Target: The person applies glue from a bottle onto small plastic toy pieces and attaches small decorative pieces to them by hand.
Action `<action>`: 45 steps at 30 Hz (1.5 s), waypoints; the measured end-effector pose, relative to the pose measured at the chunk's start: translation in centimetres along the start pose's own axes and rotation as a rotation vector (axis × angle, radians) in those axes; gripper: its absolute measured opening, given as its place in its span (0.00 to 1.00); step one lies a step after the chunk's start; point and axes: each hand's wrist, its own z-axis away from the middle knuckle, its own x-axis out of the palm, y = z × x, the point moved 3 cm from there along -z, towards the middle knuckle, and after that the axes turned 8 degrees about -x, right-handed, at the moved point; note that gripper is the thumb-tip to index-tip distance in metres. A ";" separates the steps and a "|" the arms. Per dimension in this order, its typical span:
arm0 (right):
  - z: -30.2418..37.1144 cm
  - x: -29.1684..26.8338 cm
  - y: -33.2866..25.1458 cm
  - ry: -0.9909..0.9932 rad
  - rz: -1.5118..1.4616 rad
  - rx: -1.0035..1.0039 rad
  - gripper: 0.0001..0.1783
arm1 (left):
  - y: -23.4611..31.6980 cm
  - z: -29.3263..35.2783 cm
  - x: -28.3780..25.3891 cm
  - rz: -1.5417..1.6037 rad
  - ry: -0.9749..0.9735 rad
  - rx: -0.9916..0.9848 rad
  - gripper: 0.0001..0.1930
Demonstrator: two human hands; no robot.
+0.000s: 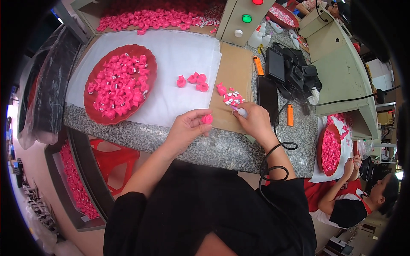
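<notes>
Over the front edge of the granite-topped bench, my left hand (188,127) pinches a small pink moulded piece (206,119) between thumb and fingertips. My right hand (255,121) is closed round a small whitish bottle (242,112), most of it covered by the fingers. Its tip is close to a little heap of pink and white parts (233,98) on the brown cardboard (233,68). A few loose pink figures (197,78) lie on the white sheet (171,55), beyond my left hand. To the left, a red scalloped tray (90,104) holds many more pink figures (121,85).
Pink pieces (158,19) fill the shelf at the back. Orange lighters (258,66), a black phone (267,100) and black pouches (294,68) lie to the right. A black cable (273,168) loops by my right forearm. A co-worker (341,200) sits at the right; a red stool (115,160) stands below left.
</notes>
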 end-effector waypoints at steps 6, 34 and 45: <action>1.4 1.3 -1.1 0.214 -0.818 0.243 0.09 | -0.2 -0.1 0.3 0.022 0.035 -0.010 0.15; 2.3 4.1 -3.8 0.095 -1.187 0.321 0.08 | -0.6 0.0 0.4 0.029 0.033 0.061 0.09; 2.4 4.2 -4.8 -0.060 -1.500 0.509 0.10 | -0.6 0.0 0.0 0.068 0.015 -0.025 0.11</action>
